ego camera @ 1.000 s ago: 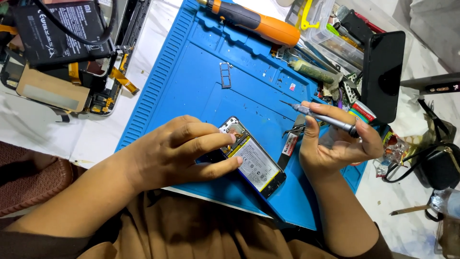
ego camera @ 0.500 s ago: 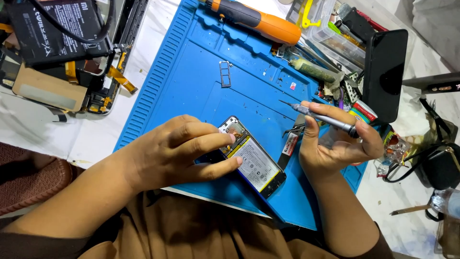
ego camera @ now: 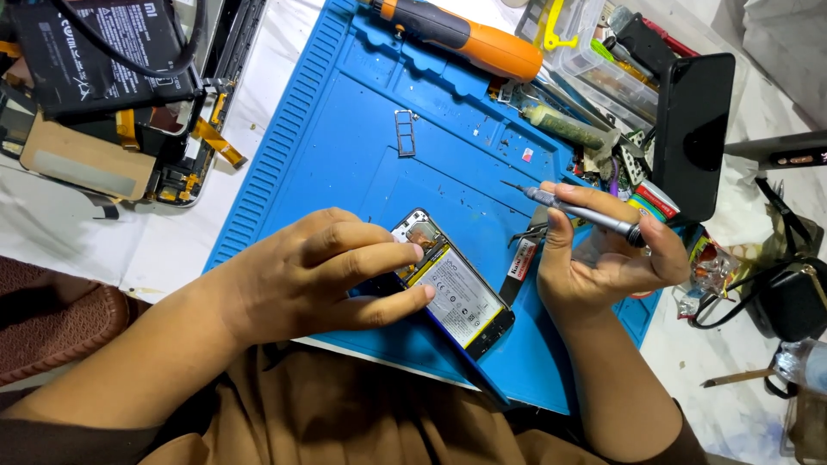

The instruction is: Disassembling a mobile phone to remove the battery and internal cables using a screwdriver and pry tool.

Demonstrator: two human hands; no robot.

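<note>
The left hand [ego camera: 301, 280] presses down on an open phone [ego camera: 452, 284] that lies on the blue mat [ego camera: 345, 129] on the worktop. Its fingers lie flat on the phone, not closed around it. The right hand [ego camera: 603, 258] has a firm grip on a thin screwdriver [ego camera: 577, 209], held up off the phone.

The sharp tip could slip and poke the soft battery if the hand shakes. Tiny screws could roll away.

The phone's long side runs slanted, from upper left down to lower right. The screwdriver tip points left.
</note>
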